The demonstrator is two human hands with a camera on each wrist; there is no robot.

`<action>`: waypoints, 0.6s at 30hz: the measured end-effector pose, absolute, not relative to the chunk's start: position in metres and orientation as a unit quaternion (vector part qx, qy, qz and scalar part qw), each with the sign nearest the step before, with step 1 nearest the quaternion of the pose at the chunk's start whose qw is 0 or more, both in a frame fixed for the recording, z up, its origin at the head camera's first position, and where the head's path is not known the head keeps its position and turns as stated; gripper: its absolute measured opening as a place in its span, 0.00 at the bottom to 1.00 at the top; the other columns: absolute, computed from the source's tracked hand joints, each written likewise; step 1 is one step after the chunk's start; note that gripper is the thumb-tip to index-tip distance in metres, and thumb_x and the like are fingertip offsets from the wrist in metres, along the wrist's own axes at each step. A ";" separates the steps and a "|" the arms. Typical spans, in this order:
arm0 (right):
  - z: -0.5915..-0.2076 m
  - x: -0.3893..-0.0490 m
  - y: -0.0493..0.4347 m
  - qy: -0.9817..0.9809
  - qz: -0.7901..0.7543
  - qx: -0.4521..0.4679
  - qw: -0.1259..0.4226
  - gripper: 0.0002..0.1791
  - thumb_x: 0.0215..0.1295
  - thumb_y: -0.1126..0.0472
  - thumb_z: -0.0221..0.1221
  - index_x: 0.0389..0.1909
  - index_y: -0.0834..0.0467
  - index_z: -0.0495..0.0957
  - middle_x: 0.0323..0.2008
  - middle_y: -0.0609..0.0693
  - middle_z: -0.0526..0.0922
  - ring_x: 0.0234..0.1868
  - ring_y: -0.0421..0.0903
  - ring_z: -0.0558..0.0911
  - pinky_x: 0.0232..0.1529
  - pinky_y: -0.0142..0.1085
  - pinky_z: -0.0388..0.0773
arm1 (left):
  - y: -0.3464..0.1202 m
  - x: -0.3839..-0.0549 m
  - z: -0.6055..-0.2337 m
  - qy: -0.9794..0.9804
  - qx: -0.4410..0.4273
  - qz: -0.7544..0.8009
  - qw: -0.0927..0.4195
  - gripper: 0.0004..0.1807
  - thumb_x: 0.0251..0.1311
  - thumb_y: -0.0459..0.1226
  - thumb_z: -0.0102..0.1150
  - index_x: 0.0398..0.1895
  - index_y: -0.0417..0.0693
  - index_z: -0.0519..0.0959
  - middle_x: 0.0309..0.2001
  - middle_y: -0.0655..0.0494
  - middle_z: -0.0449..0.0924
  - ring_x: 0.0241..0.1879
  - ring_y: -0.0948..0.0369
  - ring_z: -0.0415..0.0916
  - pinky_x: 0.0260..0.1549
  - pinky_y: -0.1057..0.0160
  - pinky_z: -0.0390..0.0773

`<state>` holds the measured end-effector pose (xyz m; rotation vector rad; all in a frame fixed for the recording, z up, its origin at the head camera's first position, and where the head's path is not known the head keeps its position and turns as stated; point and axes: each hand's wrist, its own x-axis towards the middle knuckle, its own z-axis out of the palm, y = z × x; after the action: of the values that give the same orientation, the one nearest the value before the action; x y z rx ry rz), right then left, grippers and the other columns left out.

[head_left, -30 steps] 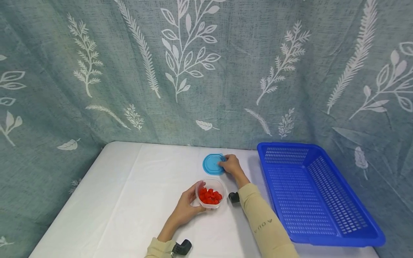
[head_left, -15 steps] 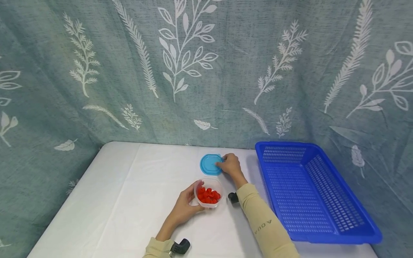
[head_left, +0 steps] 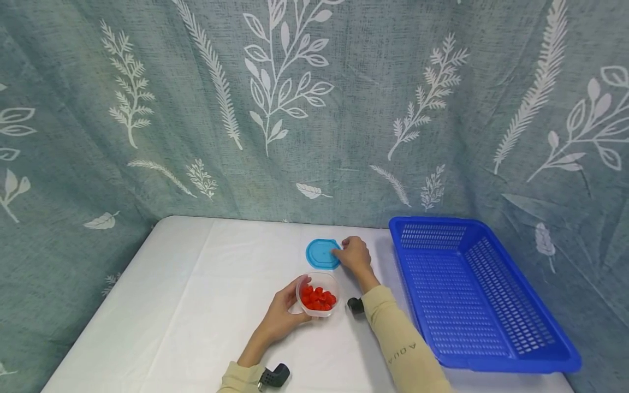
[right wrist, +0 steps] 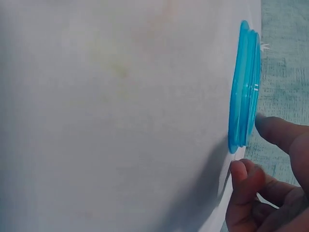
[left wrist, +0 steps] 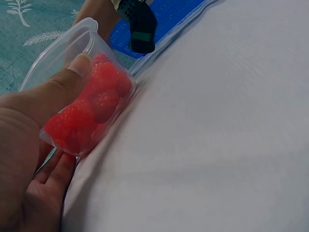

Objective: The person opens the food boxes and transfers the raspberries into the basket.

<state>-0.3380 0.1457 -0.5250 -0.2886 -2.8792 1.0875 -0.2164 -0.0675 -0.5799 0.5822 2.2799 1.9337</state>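
by the left hand (head_left: 282, 318), a clear, rounded plastic tub (head_left: 324, 279) of red berries (head_left: 318, 299) is being held round its side. just beyond it, a round blue plastic lid (head_left: 321, 255) is being touched by the right hand (head_left: 356, 255); pinching cannot be told. gentle side gripping is probably being needed: light, bendy plastic.

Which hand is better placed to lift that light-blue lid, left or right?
Probably the right hand: its thumb is at the edge of the light-blue lid. The left hand is busy gripping the clear tub of red berries.
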 end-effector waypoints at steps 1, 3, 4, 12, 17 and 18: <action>-0.525 -0.337 0.147 -0.928 0.360 -0.095 0.027 0.21 0.63 0.55 0.69 0.50 0.67 0.82 0.44 0.61 0.85 0.46 0.58 0.83 0.49 0.53 0.81 | -0.067 -0.216 -0.580 0.749 0.190 0.633 0.048 0.49 0.52 0.34 0.76 0.78 0.50 0.62 0.72 0.54 0.71 0.75 0.54 0.63 0.72 0.54 0.65; -0.526 -0.335 0.149 -0.921 0.375 -0.097 0.028 0.20 0.64 0.56 0.67 0.50 0.67 0.82 0.44 0.62 0.85 0.47 0.57 0.83 0.49 0.53 0.81 | -0.067 -0.217 -0.580 0.752 0.188 0.631 0.050 0.49 0.53 0.35 0.76 0.78 0.51 0.62 0.72 0.55 0.71 0.75 0.54 0.63 0.72 0.54 0.65; -0.527 -0.334 0.150 -0.917 0.385 -0.099 0.028 0.20 0.65 0.56 0.67 0.50 0.67 0.82 0.44 0.62 0.85 0.47 0.58 0.83 0.49 0.52 0.81 | -0.067 -0.217 -0.580 0.753 0.187 0.629 0.050 0.48 0.53 0.35 0.76 0.78 0.51 0.62 0.72 0.55 0.71 0.75 0.54 0.63 0.72 0.53 0.65; -0.522 -0.323 0.152 -0.888 0.451 -0.091 0.023 0.21 0.69 0.56 0.63 0.54 0.68 0.81 0.48 0.64 0.84 0.48 0.57 0.82 0.50 0.49 0.83 | -0.066 -0.217 -0.581 0.754 0.185 0.629 0.048 0.48 0.53 0.35 0.76 0.78 0.53 0.63 0.72 0.55 0.71 0.75 0.53 0.63 0.72 0.51 0.64; -0.510 -0.313 0.149 -0.872 0.487 -0.045 0.036 0.20 0.69 0.58 0.62 0.55 0.66 0.81 0.45 0.63 0.85 0.46 0.56 0.83 0.42 0.40 0.83 | -0.066 -0.216 -0.580 0.752 0.185 0.631 0.045 0.48 0.53 0.34 0.76 0.77 0.52 0.63 0.72 0.53 0.71 0.75 0.52 0.63 0.72 0.51 0.64; -0.509 -0.311 0.149 -0.870 0.490 -0.030 0.040 0.19 0.69 0.58 0.62 0.55 0.66 0.82 0.44 0.62 0.86 0.46 0.56 0.83 0.40 0.38 0.82 | -0.066 -0.216 -0.580 0.753 0.184 0.630 0.046 0.48 0.53 0.34 0.76 0.77 0.52 0.63 0.72 0.53 0.71 0.75 0.52 0.63 0.72 0.51 0.64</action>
<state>-0.3112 0.1487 -0.5085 -0.0911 -2.6653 1.5017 -0.2163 -0.0657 -0.5804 0.5618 2.2983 1.9250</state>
